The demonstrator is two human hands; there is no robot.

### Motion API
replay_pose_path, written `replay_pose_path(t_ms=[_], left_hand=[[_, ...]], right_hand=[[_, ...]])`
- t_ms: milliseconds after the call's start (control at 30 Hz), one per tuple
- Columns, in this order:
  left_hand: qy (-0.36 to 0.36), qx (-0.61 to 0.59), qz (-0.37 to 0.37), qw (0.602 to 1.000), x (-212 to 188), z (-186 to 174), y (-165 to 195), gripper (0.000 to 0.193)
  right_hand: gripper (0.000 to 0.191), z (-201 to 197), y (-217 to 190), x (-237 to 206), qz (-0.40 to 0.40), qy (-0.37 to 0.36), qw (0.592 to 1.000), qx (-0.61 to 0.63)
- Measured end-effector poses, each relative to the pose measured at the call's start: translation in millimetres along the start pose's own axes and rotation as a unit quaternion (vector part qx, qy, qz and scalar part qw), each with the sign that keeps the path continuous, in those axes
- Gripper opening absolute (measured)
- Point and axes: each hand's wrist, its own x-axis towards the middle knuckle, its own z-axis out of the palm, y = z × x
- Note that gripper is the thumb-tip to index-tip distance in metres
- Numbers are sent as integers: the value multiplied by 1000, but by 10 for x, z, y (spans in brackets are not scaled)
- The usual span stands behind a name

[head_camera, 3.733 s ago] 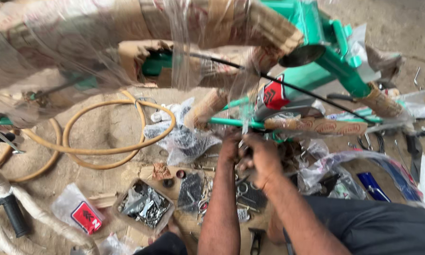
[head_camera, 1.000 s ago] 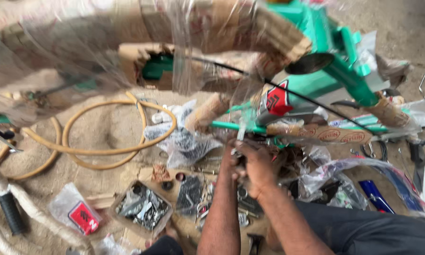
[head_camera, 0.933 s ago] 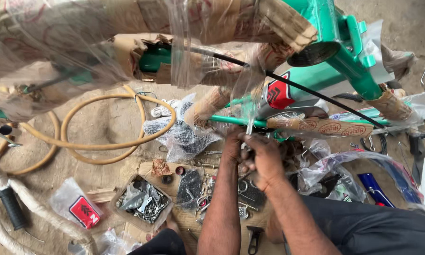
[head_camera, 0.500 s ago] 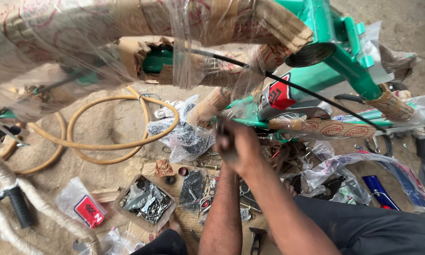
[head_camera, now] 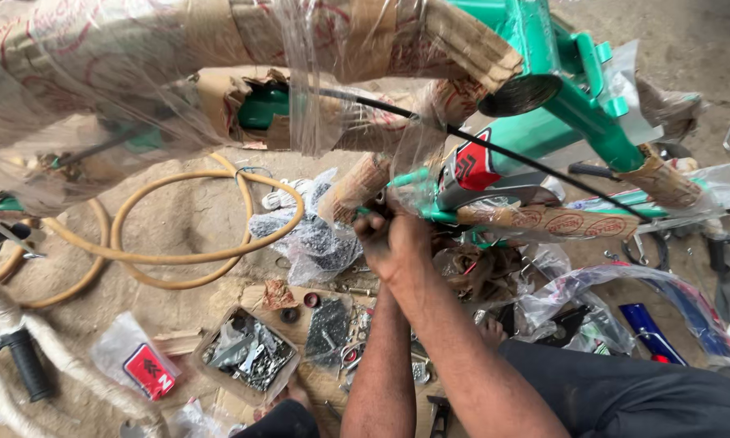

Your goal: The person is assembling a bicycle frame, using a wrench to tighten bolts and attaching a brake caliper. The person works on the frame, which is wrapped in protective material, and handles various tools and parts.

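Dirt and sand floor (head_camera: 178, 219), packed, littered with wrapping; bare concrete-looking ground at top right. Workshop-type spot, no walls in view. One green bike frame (head_camera: 580, 97), tubes mostly wrapped in brown cardboard and clear plastic film, spanning the top of the view. One black cable (head_camera: 535, 166) running diagonally across frame. One yellow-tan hose (head_camera: 211, 255) looped in coils on the dirt, left of centre. One small open cardboard box (head_camera: 247, 357) of mixed metal hardware, bottom centre-left, on a flattened cardboard sheet with loose washers and bolts just beside it. One small plastic bag with a red label (head_camera: 142, 369) near the box, further left. One black handlebar grip (head_camera: 28, 373) on a wrapped white bar at left edge. One blue part in plastic film (head_camera: 652, 332) at right. Two forearms rising from bottom centre. Right hand (head_camera: 401, 243) and left hand (head_camera: 373, 231) pressed close together at the wrapped frame tube near the red-and-black badge (head_camera: 470, 166), both curled tight, touching the frame; exact item pinched between fingers: cannot tell, hidden by knuckles. Dark trouser leg (head_camera: 624, 389) at bottom right, one bare foot partly visible just beside it.
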Motion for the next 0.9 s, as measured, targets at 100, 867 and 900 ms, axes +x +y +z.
replay_pose_path(t_ms=[100,867,900], left_hand=[[55,284,-119,950,-41,141,32,18],[154,408,-178,882,-231,236,-92,39],[153,395,-165,891,-199,201,-98,39]], right_hand=[[12,-257,-127,-254,5,45,965,-260],[18,-706,-604,-134,-40,-8,940,-339],[17,-588,-506,-68,-23,-8,948,-318]])
